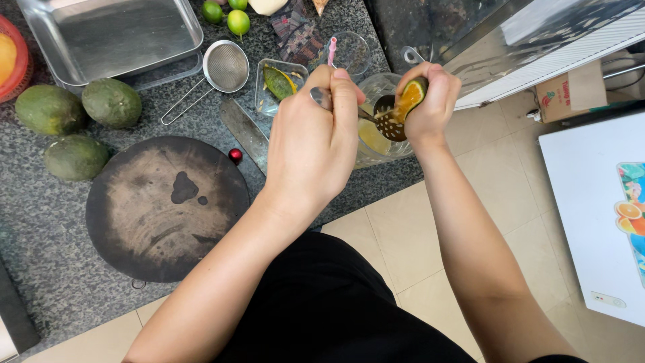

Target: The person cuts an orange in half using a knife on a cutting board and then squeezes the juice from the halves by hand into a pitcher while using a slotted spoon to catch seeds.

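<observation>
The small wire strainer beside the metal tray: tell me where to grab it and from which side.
Take the wire strainer by its long thin handle, which runs from the mesh bowl down-left and lies free on the granite counter. Come from the lower left, since the metal tray crowds the bowl's upper-left side.

The right hand (430, 101) squeezes a cut half of a green citrus fruit (411, 94) with orange flesh over a slotted spoon (388, 121), and the left hand (316, 134) holds the handle of this spoon above a glass jug (379, 144) with yellowish juice inside. On the speckled stone counter (40, 228) lie a round dark wooden board (166, 208), three whole green fruits (74, 156), a small wire strainer (225, 66) and a metal tray (111, 37). A knife (243, 131) lies between the board and the jug, just beside a small red ball (235, 156).
</observation>
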